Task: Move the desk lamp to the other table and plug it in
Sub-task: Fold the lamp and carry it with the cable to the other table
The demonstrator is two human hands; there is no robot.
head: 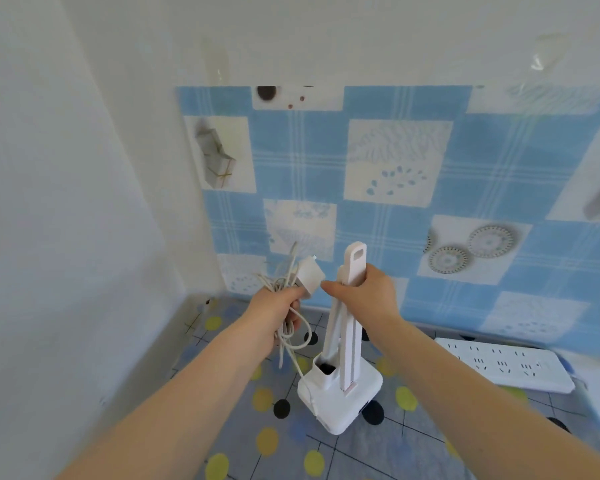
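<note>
A white folding desk lamp [340,393] stands upright with its square base on or just above a table [413,445] covered in a grey cloth with yellow and black dots. My right hand [364,292] grips the lamp's folded arm near the top. My left hand [278,313] holds the bundled white cord and the white plug adapter [310,277], which sticks up beside the lamp arm. One loop of cord hangs down to the base.
A white power strip [503,367] with several sockets lies on the table to the right, against the wall. Blue checked patterned sheeting [395,168] covers the back wall. A plain white wall [66,202] closes the left side at the table's corner.
</note>
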